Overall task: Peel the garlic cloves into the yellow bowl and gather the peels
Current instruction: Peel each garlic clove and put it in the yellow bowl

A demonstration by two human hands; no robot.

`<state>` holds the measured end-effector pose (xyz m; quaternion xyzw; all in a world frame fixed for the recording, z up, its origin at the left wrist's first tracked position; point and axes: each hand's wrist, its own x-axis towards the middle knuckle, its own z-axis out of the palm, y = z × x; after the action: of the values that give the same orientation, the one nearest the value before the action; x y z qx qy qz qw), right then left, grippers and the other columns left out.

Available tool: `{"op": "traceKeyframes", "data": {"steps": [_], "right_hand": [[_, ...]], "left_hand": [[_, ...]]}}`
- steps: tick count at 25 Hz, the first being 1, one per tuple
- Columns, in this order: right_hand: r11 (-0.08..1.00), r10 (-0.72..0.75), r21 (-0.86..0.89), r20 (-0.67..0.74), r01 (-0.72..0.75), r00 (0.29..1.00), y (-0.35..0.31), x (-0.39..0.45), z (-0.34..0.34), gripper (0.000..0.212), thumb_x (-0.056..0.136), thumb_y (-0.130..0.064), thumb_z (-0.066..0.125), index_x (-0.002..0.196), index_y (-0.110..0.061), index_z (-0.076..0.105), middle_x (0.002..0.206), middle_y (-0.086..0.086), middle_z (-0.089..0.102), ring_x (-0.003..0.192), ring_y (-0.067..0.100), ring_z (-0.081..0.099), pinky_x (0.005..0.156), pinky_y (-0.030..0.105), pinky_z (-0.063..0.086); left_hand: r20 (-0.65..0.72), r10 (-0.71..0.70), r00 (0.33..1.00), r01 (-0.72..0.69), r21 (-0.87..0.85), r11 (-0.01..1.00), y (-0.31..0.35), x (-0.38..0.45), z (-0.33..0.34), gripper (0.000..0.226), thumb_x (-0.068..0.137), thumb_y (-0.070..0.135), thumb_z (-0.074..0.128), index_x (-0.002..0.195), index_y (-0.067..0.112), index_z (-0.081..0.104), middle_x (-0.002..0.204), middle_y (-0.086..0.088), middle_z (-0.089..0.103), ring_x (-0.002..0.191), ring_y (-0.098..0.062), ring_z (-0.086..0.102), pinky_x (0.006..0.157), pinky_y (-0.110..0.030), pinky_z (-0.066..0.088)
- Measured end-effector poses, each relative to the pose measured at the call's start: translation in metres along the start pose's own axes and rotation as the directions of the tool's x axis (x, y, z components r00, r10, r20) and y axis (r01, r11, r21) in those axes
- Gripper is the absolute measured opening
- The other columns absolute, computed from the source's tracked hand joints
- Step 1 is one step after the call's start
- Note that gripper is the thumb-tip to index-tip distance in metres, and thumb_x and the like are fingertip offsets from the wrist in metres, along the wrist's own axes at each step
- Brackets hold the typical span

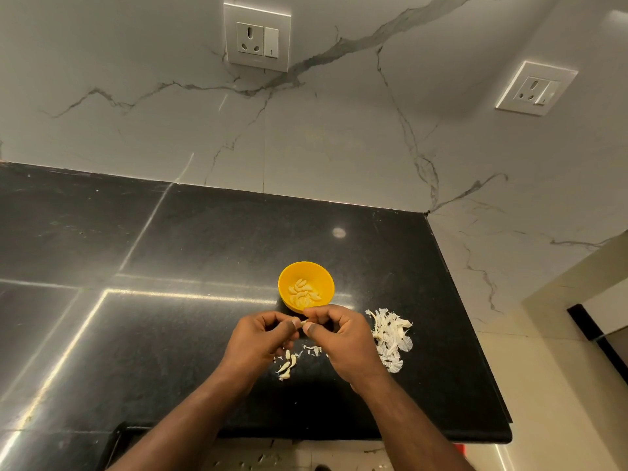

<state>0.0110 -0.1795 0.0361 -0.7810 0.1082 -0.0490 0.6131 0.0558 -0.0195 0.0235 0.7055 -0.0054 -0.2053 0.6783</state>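
Observation:
The yellow bowl stands on the black counter and holds several peeled garlic cloves. Just in front of it my left hand and my right hand meet, both pinching one small garlic clove between thumbs and fingertips. Below my hands lie a few unpeeled cloves and small peel scraps. A heap of white peels lies to the right of my right hand.
The black counter ends at a front edge close to me and at a right edge past the peel heap. A marble wall with two sockets rises behind. Peel bits lie on the floor below.

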Motion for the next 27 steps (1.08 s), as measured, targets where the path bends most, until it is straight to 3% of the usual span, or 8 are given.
{"op": "traceKeyframes", "data": {"steps": [5,10,16,23,27], "right_hand": [[0.997,0.011,-0.077,-0.051,-0.015,0.999,0.0,0.0,0.002,0.014,0.08,-0.011,0.077,0.087,-0.023,0.075,0.081,-0.006,0.075,0.081,0.015,0.072,0.081,0.044,0.06],[0.991,0.009,-0.133,-0.094,-0.021,0.995,0.001,0.001,0.003,0.014,0.067,-0.029,0.075,0.08,-0.023,0.073,0.076,-0.004,0.073,0.073,0.015,0.069,0.073,0.045,0.059],[0.962,-0.019,-0.272,-0.108,-0.011,0.994,0.002,-0.003,0.007,0.013,0.075,-0.018,0.075,0.074,-0.027,0.066,0.072,-0.01,0.069,0.065,0.004,0.062,0.063,0.032,0.054],[0.982,0.006,-0.189,-0.106,-0.026,0.994,0.004,0.0,0.003,0.008,0.075,-0.019,0.075,0.075,-0.024,0.068,0.073,-0.003,0.07,0.069,0.017,0.066,0.066,0.042,0.055],[0.983,0.03,-0.175,-0.113,-0.05,0.993,0.005,0.002,-0.001,0.01,0.076,-0.014,0.073,0.077,-0.023,0.07,0.074,-0.003,0.071,0.07,0.013,0.066,0.068,0.04,0.057]], "left_hand": [[0.011,0.061,0.998,-0.062,0.127,0.99,0.004,-0.005,0.001,0.011,0.092,0.018,0.071,0.085,0.021,0.079,0.071,-0.001,0.075,0.063,-0.009,0.064,0.064,-0.029,0.052],[0.004,0.123,0.992,-0.121,0.239,0.964,0.009,-0.011,0.005,0.006,0.089,0.021,0.075,0.089,0.025,0.08,0.071,0.008,0.075,0.062,0.001,0.065,0.058,-0.015,0.047],[-0.01,0.213,0.977,-0.19,0.416,0.889,0.006,-0.016,0.006,0.009,0.087,0.026,0.077,0.091,0.033,0.077,0.077,0.024,0.074,0.074,0.005,0.069,0.061,-0.011,0.049],[0.007,0.162,0.987,-0.155,0.32,0.935,0.005,-0.013,0.001,0.006,0.09,0.025,0.073,0.091,0.029,0.077,0.077,0.012,0.075,0.068,-0.004,0.068,0.059,-0.018,0.05],[0.055,0.133,0.99,-0.142,0.221,0.965,0.003,-0.013,0.001,0.008,0.092,0.019,0.071,0.092,0.023,0.078,0.077,0.005,0.076,0.067,-0.003,0.066,0.062,-0.017,0.049]]}}
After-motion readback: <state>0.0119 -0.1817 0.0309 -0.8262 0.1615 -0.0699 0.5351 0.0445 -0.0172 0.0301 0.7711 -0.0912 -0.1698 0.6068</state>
